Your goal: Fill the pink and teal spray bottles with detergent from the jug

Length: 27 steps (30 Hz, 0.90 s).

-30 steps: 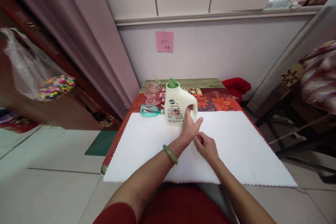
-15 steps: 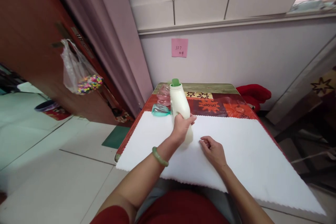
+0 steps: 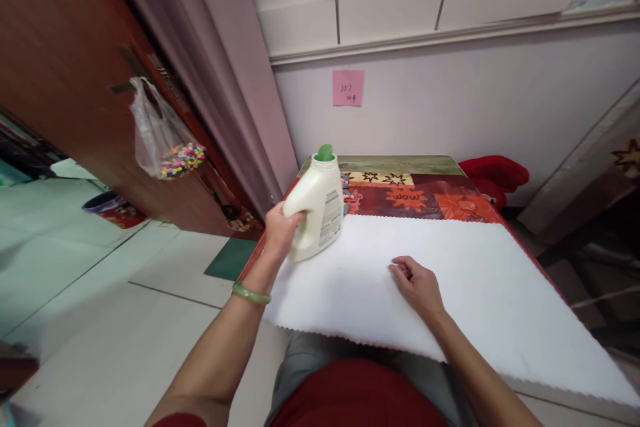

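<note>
A cream-coloured detergent jug (image 3: 320, 207) stands slightly tilted over the left part of the white cloth (image 3: 360, 300). Its handle is wrapped by the fingers of my left hand (image 3: 281, 230), which wears a green bangle (image 3: 251, 293) at the wrist. A green spout (image 3: 325, 153) pokes up from the jug's uncapped mouth, and printed text covers the side facing right. To the right, my right hand (image 3: 417, 287) lies on the cloth with fingers loosely curled in, thumb and forefinger tips close together; nothing shows in it. The jug hides what lies behind it.
Beyond the cloth, the patterned red tabletop (image 3: 405, 199) runs back to the wall, with a pink note (image 3: 349, 88) above. A door with a bag of colourful beads (image 3: 183, 160) stands left. Red fabric (image 3: 495, 177) sits past the table's far right corner.
My left hand has swung the jug leftward and turned it, so its handle and printed side show now. The pink and teal clear objects behind it are hidden. My right hand stays in place.
</note>
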Each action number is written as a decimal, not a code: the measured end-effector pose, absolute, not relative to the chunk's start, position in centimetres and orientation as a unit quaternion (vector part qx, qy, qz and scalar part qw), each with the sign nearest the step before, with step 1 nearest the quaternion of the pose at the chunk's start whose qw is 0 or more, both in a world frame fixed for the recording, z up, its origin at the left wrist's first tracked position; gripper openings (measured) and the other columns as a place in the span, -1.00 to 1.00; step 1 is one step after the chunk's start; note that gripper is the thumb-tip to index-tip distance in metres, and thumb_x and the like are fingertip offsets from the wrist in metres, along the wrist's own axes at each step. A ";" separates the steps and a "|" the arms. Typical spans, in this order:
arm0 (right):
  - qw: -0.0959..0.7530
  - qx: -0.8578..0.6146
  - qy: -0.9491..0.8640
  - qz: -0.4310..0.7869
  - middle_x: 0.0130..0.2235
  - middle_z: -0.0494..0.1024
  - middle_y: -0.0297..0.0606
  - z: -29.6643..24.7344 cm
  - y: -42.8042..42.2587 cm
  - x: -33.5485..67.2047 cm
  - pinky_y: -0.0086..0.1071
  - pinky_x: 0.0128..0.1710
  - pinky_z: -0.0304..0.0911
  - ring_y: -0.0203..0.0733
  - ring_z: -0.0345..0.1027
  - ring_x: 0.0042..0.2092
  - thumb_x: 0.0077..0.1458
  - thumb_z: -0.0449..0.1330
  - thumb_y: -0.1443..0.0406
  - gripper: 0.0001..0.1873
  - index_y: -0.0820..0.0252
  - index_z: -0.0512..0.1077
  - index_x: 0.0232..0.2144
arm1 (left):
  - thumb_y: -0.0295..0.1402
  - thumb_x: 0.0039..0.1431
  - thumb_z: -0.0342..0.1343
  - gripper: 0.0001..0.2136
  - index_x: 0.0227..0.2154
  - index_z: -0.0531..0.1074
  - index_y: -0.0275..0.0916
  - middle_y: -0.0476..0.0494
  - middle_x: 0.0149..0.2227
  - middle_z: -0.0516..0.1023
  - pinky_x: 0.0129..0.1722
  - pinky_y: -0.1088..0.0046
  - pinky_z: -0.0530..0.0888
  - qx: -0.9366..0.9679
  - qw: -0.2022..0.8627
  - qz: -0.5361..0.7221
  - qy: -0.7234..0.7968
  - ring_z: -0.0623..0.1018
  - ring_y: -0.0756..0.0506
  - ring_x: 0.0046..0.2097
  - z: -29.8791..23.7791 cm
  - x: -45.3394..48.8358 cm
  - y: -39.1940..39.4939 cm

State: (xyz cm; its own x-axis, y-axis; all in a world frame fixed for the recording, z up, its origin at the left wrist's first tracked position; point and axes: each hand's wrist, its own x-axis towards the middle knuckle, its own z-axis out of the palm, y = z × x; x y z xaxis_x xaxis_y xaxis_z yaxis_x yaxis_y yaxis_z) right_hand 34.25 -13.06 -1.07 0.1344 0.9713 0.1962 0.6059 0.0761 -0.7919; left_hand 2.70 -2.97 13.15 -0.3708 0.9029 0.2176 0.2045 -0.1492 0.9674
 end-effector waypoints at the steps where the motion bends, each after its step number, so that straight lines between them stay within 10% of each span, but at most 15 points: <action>1: 0.395 -0.641 -0.616 0.231 -0.41 0.60 -0.33 -1.1 -13.1 34.2 -0.32 -0.37 0.30 -0.18 0.44 -0.45 0.20 0.14 -0.01 -0.67 0.06 0.53 -0.23 | -0.42 -0.27 0.31 -0.79 -0.47 0.47 -0.28 0.12 -0.61 0.37 -0.51 0.47 0.22 0.477 0.295 0.593 0.577 0.30 0.02 -0.53 13.1 1.5 -3.0; 27: 0.373 -0.653 -0.638 0.162 -0.40 0.59 -0.37 -1.4 -12.7 33.2 -0.35 -0.37 0.34 -0.21 0.46 -0.43 0.25 0.13 0.12 -0.77 0.05 0.49 -0.15 | -0.36 -0.41 0.29 -0.72 -0.49 0.45 -0.26 -0.03 -0.56 0.54 -0.45 0.36 0.43 0.493 0.411 0.562 0.522 0.46 -0.08 -0.52 9.7 -10.4 3.1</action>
